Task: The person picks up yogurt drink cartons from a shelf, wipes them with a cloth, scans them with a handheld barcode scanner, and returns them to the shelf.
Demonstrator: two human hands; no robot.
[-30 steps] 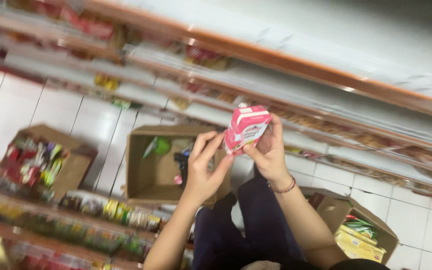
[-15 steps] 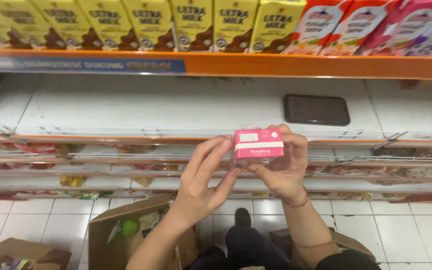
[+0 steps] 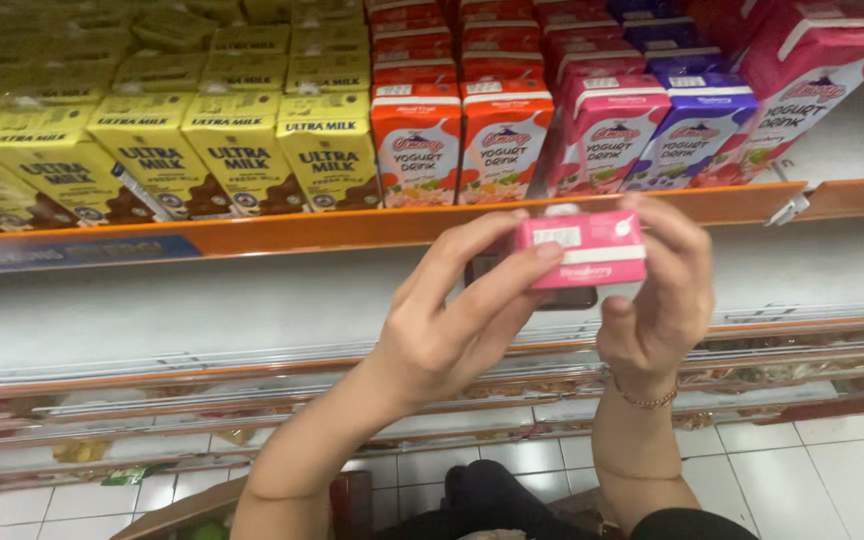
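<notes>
Head view: both hands (image 3: 452,330) grip pink carton (image 3: 582,250) below shelf edge (image 3: 352,228).

Glossy pink cardboard carton (image 3: 580,250); shelf (image 3: 252,300) of matt white painted metal, floor tiles (image 3: 812,470) shiny.

I am seeing both forearms bare, no sleeves showing; the right hand (image 3: 657,300) is wearing a thin beaded bracelet (image 3: 642,398) at its wrist, the left hand (image 3: 447,335) nothing.
</notes>
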